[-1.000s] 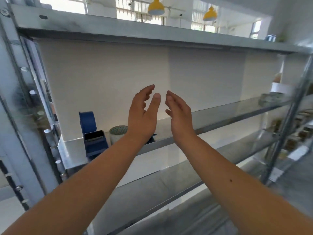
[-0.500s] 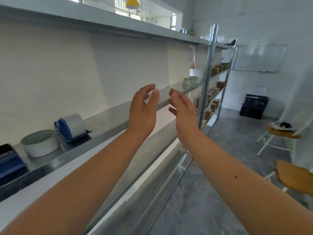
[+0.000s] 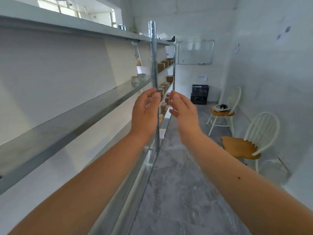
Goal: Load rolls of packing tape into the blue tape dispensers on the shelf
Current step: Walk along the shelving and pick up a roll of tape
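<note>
On my left, the long metal shelf [image 3: 94,106] is running away from me, smooth, grey and dully shining, against a flat white back panel; no blue dispensers or tape rolls are showing on the stretch I am seeing, only a blurred pale roll-like shape [image 3: 138,80] far along it. I am holding my left hand [image 3: 146,114] up, fingers loosely curled, gripping nothing, beside the perforated steel upright [image 3: 154,68]. My right hand [image 3: 184,110] is hanging open, palm inward, empty. Two white spindle-back chairs [image 3: 249,143] are standing rightward, blurred
</note>
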The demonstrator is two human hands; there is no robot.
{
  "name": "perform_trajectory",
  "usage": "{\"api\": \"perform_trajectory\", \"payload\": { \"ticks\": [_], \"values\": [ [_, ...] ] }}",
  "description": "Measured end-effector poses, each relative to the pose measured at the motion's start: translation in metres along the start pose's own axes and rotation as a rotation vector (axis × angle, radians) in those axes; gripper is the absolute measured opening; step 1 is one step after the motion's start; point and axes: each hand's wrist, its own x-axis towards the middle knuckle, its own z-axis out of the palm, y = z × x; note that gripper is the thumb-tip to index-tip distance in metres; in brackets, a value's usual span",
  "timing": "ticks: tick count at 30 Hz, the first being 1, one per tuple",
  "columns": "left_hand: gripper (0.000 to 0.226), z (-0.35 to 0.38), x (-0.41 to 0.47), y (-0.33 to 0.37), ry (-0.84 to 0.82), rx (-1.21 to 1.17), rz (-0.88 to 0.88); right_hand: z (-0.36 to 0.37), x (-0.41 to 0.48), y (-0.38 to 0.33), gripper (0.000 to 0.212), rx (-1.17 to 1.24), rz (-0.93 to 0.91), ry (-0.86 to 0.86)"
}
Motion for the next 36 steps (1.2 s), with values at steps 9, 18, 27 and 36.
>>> {"api": "perform_trajectory", "payload": {
  "ticks": [9,18,27,36],
  "values": [
    [0.029,0.094,0.054,-0.036,-0.026,-0.072,-0.035,-0.056,0.089,0.016,0.035,-0.009,0.018,-0.012],
    [0.037,0.181,0.129,-0.094,0.037,-0.104,-0.115,-0.116,0.194,0.047,0.023,-0.035,0.021,-0.038],
    [0.052,0.250,0.244,-0.182,-0.004,-0.129,-0.144,-0.132,0.329,0.111,0.033,-0.069,0.046,0.038],
    [0.045,0.307,0.395,-0.277,-0.127,-0.144,-0.141,-0.126,0.497,0.177,0.037,-0.107,0.052,0.127]
  ]
}}
